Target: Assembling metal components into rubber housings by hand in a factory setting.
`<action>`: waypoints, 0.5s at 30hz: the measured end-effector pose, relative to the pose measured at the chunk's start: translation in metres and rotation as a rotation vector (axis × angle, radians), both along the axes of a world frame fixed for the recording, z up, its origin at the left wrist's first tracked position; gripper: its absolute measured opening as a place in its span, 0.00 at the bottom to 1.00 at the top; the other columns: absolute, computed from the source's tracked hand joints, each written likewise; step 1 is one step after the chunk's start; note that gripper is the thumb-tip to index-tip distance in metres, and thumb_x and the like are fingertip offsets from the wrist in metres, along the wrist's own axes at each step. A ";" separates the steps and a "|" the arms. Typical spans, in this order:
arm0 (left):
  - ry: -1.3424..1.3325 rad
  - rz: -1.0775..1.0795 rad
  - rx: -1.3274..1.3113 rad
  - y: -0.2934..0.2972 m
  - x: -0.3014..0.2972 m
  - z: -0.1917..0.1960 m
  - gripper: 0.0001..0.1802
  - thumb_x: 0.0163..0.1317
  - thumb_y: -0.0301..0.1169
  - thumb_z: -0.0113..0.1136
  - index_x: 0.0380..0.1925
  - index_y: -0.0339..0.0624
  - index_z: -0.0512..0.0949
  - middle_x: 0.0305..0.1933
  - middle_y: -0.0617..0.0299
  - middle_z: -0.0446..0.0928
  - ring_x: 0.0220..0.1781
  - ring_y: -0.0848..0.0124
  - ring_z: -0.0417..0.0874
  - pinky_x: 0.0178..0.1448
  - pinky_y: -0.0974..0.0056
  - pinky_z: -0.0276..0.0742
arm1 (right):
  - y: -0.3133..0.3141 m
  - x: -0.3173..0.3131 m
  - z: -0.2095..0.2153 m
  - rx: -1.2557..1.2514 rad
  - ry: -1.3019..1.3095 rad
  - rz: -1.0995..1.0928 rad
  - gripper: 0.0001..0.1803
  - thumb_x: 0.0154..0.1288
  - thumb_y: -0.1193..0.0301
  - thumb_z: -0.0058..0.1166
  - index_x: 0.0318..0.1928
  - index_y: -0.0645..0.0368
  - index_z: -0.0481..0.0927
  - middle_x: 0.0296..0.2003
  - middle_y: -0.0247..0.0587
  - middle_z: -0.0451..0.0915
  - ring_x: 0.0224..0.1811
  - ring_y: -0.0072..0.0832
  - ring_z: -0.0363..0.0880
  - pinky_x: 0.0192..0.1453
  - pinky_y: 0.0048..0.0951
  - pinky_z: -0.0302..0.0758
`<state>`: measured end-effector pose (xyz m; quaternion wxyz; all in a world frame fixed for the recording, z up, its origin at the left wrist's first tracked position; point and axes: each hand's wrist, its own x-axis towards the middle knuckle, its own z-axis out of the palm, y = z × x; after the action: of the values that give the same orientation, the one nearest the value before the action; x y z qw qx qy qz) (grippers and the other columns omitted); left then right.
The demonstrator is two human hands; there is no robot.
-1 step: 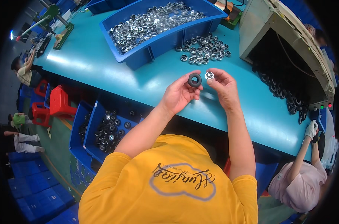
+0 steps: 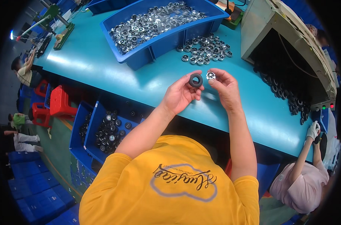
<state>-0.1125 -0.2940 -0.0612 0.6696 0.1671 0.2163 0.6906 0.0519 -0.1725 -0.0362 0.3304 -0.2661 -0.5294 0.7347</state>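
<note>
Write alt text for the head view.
A person's left hand holds a black ring and the right hand a silver disc over a teal table. Beyond stands a blue bin of shiny discs, loose discs beside it.

glare across teal tabletop [image 2: 140,84]; lamp [image 2: 11,35] glowing far left; edges bowed, corners black.

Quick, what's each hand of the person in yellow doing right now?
Left hand: closed on a black ring.
Right hand: closed on a shiny silver wheel-shaped piece.
</note>
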 end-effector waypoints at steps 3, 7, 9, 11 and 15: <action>0.006 0.010 0.014 -0.001 0.000 0.002 0.27 0.81 0.42 0.41 0.71 0.36 0.66 0.47 0.48 0.81 0.42 0.63 0.84 0.48 0.60 0.83 | 0.000 0.001 0.000 -0.011 0.002 -0.011 0.22 0.61 0.79 0.67 0.57 0.65 0.83 0.43 0.32 0.83 0.42 0.17 0.78 0.52 0.22 0.77; -0.004 0.002 0.019 -0.002 -0.001 0.002 0.27 0.80 0.41 0.42 0.71 0.36 0.66 0.47 0.48 0.81 0.42 0.63 0.84 0.48 0.59 0.84 | 0.002 0.001 -0.001 -0.009 -0.001 -0.009 0.23 0.61 0.79 0.66 0.57 0.65 0.82 0.43 0.33 0.83 0.42 0.17 0.78 0.51 0.23 0.76; -0.007 0.004 0.012 -0.003 0.000 0.004 0.27 0.80 0.41 0.42 0.71 0.36 0.66 0.47 0.47 0.81 0.42 0.63 0.84 0.48 0.59 0.84 | 0.001 0.001 -0.002 -0.012 0.000 -0.008 0.23 0.61 0.78 0.66 0.58 0.65 0.82 0.43 0.33 0.83 0.41 0.17 0.78 0.49 0.23 0.76; -0.020 0.007 0.012 -0.004 0.000 0.005 0.27 0.80 0.41 0.42 0.70 0.35 0.67 0.47 0.47 0.81 0.42 0.63 0.84 0.47 0.59 0.84 | 0.000 0.001 0.001 -0.006 -0.009 -0.014 0.23 0.61 0.78 0.66 0.58 0.65 0.82 0.42 0.33 0.83 0.41 0.18 0.78 0.49 0.23 0.76; -0.049 0.007 0.007 -0.004 -0.001 0.005 0.26 0.80 0.40 0.41 0.69 0.34 0.67 0.47 0.46 0.81 0.41 0.63 0.84 0.46 0.60 0.84 | -0.001 0.001 0.002 -0.008 -0.009 -0.007 0.23 0.62 0.77 0.65 0.58 0.65 0.82 0.42 0.33 0.83 0.40 0.18 0.78 0.48 0.23 0.75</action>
<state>-0.1133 -0.2982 -0.0565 0.6717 0.1516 0.1980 0.6976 0.0532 -0.1731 -0.0342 0.3297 -0.2725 -0.5271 0.7343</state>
